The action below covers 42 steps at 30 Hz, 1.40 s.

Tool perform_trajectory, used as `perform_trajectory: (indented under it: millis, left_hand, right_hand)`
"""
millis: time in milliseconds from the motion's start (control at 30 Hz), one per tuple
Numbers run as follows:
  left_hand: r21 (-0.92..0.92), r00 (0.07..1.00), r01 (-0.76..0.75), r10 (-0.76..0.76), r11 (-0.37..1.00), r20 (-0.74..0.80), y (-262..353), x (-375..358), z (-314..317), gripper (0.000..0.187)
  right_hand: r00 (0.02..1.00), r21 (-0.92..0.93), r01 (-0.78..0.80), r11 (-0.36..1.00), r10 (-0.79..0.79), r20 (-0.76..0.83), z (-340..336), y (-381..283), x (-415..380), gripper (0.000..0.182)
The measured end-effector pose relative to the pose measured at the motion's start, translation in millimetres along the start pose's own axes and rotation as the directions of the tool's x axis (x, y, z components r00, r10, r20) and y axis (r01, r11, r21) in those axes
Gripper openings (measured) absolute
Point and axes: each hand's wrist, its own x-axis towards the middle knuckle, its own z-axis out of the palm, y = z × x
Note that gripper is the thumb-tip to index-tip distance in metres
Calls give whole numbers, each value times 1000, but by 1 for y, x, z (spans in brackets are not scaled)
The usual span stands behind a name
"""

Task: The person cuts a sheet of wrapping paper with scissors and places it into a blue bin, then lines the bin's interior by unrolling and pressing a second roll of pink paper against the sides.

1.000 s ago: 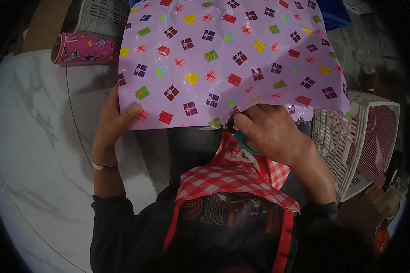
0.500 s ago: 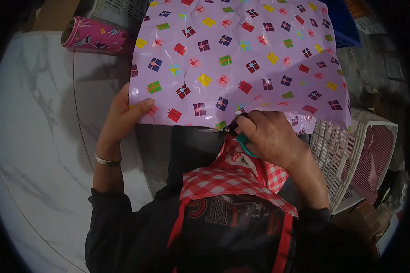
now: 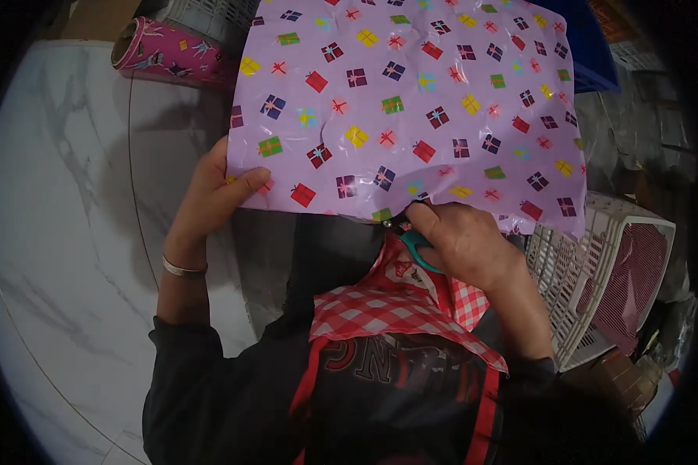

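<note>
Left hand (image 3: 209, 194): forearm up from the body, fingers behind the lilac gift-box-print wrapping paper sheet (image 3: 411, 108), thumb pinched over its near-left corner. Right hand (image 3: 461, 240): closed around the teal-handled scissors (image 3: 411, 236), knuckles up, at the sheet's near edge, right of centre. Blades mostly hidden; can't tell how far apart they are. Sheet spans both hands and runs away from them over the white marble counter (image 3: 62, 194). Pink printed paper roll (image 3: 167, 54) lies beyond the left hand. White slatted plastic crate (image 3: 605, 271) just right of the right hand. Versus 1 s ago: grip unchanged, sheet's near edge a bit further from the body, left hand slightly higher.
</note>
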Motion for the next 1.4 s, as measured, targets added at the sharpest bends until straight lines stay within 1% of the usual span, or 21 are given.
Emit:
perform_trajectory:
  millis: [133, 200, 333, 400, 500, 533, 600, 633, 700, 733, 800, 833, 900, 1033, 1133, 1200, 1233, 1300, 1333, 1367, 1400]
  left_hand:
    - [30, 1000, -2, 1, 1000, 7, 0, 0, -2, 43]
    - [31, 1000, 14, -15, 999, 16, -1, -1, -2, 43]
    - [38, 1000, -2, 2, 999, -6, 1, -3, 3, 44]
    - [41, 1000, 12, -11, 999, -8, 0, -3, 5, 46]
    - [50, 999, 47, -48, 998, 6, 2, -4, 3, 48]
    - [49, 999, 48, -48, 998, 6, 2, -4, 3, 48]
    - [13, 999, 44, -44, 999, 15, 0, -4, 2, 49]
    - [11, 999, 42, -42, 999, 13, 1, -3, 2, 49]
    - [2, 999, 39, -39, 999, 25, 2, -2, 1, 54]
    - [1, 999, 37, -37, 999, 23, 3, -2, 2, 54]
    - [88, 999, -19, 16, 996, 36, 7, -3, 4, 56]
    - [89, 999, -19, 16, 996, 35, 9, -3, 5, 56]
    - [95, 999, 39, -42, 995, 31, 13, -4, 8, 60]
    - [78, 999, 35, -37, 996, 34, 8, -4, 7, 66]
    - [9, 995, 85, -86, 996, 43, 8, -3, 4, 69]
    - [127, 998, 40, -45, 991, 38, 5, -4, 2, 66]
    - [126, 998, 40, -45, 991, 36, 0, -7, 0, 66]
    - [-165, 997, -60, 51, 985, -63, -22, -18, 0, 70]
    - [-164, 996, -63, 53, 985, -65, -38, -25, 7, 70]
    - [-435, 995, -84, 51, 896, -87, -54, -34, 17, 67]
    - [-672, 993, -108, 46, 733, -110, -61, -39, 26, 65]
  right_hand:
    - [1000, -30, -7, 1000, 6, -19, 4, -3, 2, 24]
    - [990, -173, 36, 984, -59, -129, 10, -3, 5, 21]
    - [976, -168, 62, 984, -95, -198, 7, -12, 14, 19]
    - [954, -256, 102, 961, -168, -249, 8, -13, 17, 18]
    - [945, -293, 109, 950, -191, -266, 6, -13, 17, 16]
    - [945, -293, 110, 950, -191, -265, 5, -13, 16, 16]
    - [980, -182, 81, 980, -111, -165, 4, -13, 11, 20]
    - [980, -184, 82, 980, -113, -164, 3, -12, 10, 20]
    - [993, -67, 62, 996, -69, -101, 4, -11, 9, 27]
    - [992, -70, 65, 995, -72, -101, 5, -9, 9, 27]
    - [989, -77, 68, 995, -77, -123, 9, -7, 8, 37]
    - [989, -76, 69, 995, -78, -124, 8, -9, 9, 37]
    - [984, -102, 68, 992, -84, -157, 7, -14, 13, 41]
    - [980, -80, 64, 995, -78, -183, 9, -13, 15, 42]
    - [974, -84, 124, 989, -137, -182, 8, -8, 16, 38]
    - [978, -106, 133, 985, -148, -144, 8, -6, 14, 37]
    - [978, -107, 136, 985, -150, -143, 8, -6, 14, 37]
    - [990, -38, 100, 994, -104, -93, 8, -5, 12, 37]
    - [990, -39, 103, 994, -106, -94, 8, -5, 12, 37]
    - [990, -32, 98, 995, -100, -99, 8, -4, 12, 37]
    - [990, -28, 94, 995, -96, -103, 8, -4, 12, 37]
